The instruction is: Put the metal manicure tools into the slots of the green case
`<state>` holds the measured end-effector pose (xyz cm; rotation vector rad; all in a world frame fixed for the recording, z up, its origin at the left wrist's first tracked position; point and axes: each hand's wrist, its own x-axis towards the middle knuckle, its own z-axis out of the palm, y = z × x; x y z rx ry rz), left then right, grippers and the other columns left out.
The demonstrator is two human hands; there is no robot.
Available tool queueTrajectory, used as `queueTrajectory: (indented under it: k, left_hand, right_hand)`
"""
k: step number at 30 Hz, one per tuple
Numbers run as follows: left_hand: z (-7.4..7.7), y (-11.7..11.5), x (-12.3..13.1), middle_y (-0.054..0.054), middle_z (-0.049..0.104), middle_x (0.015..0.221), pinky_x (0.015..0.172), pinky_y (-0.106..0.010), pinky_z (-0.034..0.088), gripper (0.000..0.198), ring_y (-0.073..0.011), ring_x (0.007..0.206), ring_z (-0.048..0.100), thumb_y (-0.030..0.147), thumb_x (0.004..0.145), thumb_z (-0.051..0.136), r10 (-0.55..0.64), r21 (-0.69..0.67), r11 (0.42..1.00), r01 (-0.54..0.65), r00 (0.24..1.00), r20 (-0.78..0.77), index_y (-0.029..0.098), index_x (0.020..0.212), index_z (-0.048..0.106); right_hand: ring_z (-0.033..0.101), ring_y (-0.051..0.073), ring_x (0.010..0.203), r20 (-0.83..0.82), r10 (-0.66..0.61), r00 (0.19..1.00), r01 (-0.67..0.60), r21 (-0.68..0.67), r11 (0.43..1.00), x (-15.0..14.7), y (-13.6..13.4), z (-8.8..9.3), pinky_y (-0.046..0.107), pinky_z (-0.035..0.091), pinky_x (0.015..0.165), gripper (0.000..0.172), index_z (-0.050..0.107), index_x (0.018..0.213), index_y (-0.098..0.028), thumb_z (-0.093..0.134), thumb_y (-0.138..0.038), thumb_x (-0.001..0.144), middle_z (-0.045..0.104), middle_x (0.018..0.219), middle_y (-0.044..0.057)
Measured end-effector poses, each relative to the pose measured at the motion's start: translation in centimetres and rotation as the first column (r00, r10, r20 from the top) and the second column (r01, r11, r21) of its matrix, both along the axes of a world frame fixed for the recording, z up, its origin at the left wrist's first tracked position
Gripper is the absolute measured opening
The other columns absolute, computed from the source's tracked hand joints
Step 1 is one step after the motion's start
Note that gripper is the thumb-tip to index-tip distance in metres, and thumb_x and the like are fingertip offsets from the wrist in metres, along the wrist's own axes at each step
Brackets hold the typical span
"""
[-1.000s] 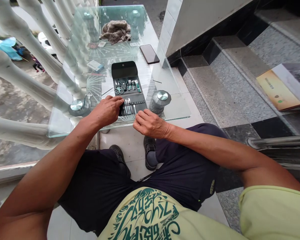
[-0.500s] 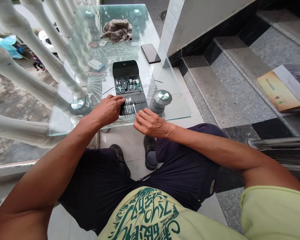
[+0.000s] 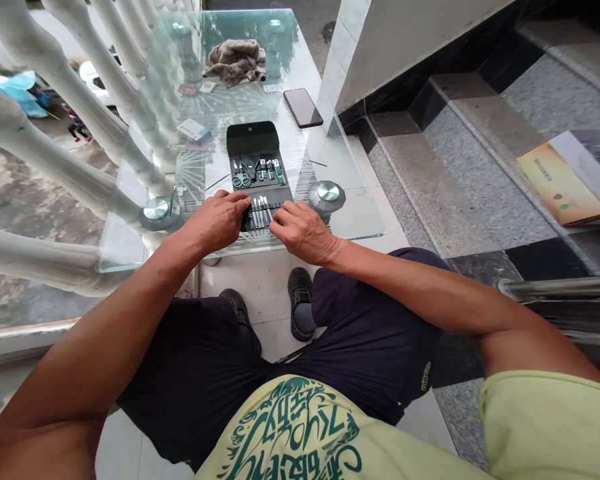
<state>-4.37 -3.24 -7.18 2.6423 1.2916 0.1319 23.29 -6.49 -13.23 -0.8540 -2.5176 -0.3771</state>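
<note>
A black manicure case (image 3: pixel 253 139) lies unfolded on the glass table. Its upper panel holds small scissors (image 3: pixel 241 180), nail clippers (image 3: pixel 279 172) and other small tools. Several slim metal tools (image 3: pixel 256 212) stand side by side in the loops of the lower panel. My left hand (image 3: pixel 219 217) grips the left edge of this panel, thumb hidden. At the lower right, my right hand (image 3: pixel 303 232) has its fingers curled together at the lower end of the rightmost slim metal tool (image 3: pixel 267 209). The fingers partly cover that tool and the panel's right corner.
On the glass table (image 3: pixel 350 217) are a phone (image 3: pixel 303 108), a crumpled cloth (image 3: pixel 236 62), a small box (image 3: pixel 193 129) and a thin dark stick (image 3: pixel 318 163). White balusters (image 3: pixel 75 127) line the left. Stone steps (image 3: pixel 460 140) rise at right, with a cardboard box (image 3: pixel 565 177) on them.
My right hand has moved up and slightly right, further over the lower panel. The rightmost slim tool now sits higher, closer in line with the others. My left hand has stayed on the case.
</note>
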Motion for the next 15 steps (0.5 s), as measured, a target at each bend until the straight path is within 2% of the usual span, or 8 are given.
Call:
queueTrajectory:
  k: [6, 11, 13, 15]
  left_hand:
    - [0.3, -0.6, 0.3, -0.014, 0.083, 0.168, 0.134, -0.064, 0.06, 0.059, -0.0415, 0.154, 0.073, 0.021, 0.114, 0.057, 0.019, 0.011, 1.0, -0.019, 1.0, -0.024, 0.031, 0.167, 0.081]
    - [0.5, -1.4, 1.2, -0.015, 0.082, 0.169, 0.133, -0.06, 0.062, 0.054, -0.04, 0.149, 0.076, 0.017, 0.114, 0.06, 0.042, 0.006, 0.999, -0.042, 0.997, -0.059, 0.028, 0.161, 0.083]
    - [1.2, -1.0, 0.6, -0.013, 0.08, 0.173, 0.135, -0.058, 0.062, 0.052, -0.0373, 0.152, 0.075, 0.018, 0.116, 0.059, 0.068, 0.013, 0.998, -0.068, 0.997, -0.025, 0.028, 0.163, 0.081]
    - [2.3, -0.1, -1.5, -0.012, 0.078, 0.175, 0.137, -0.057, 0.062, 0.05, -0.0353, 0.154, 0.075, 0.022, 0.119, 0.059, 0.166, 0.065, 0.983, -0.169, 0.985, 0.051, 0.026, 0.165, 0.08]
  right_hand:
    - [0.052, 0.031, 0.102, -0.046, 0.026, 0.999, -0.026, 0.015, 1.0, 0.2, 1.0, -0.5, 0.045, 0.036, 0.086, 0.041, 0.082, 0.1, -0.021, 0.054, 0.002, 0.12, 0.075, 0.104, 0.013]
    - [0.05, 0.03, 0.099, -0.086, 0.055, 0.995, -0.055, 0.008, 0.998, 0.4, 1.1, -0.8, 0.044, 0.035, 0.085, 0.041, 0.081, 0.097, -0.021, 0.055, 0.003, 0.117, 0.073, 0.103, 0.012]
    - [0.051, 0.03, 0.099, -0.104, 0.065, 0.992, -0.064, 0.01, 0.998, 0.6, 0.9, -0.6, 0.044, 0.036, 0.085, 0.037, 0.081, 0.096, -0.021, 0.059, 0.0, 0.117, 0.074, 0.103, 0.012]
    - [0.053, 0.031, 0.1, -0.128, 0.066, 0.99, -0.065, 0.016, 0.998, 1.0, 0.6, -0.3, 0.045, 0.037, 0.085, 0.033, 0.081, 0.095, -0.021, 0.063, -0.004, 0.117, 0.075, 0.105, 0.013]
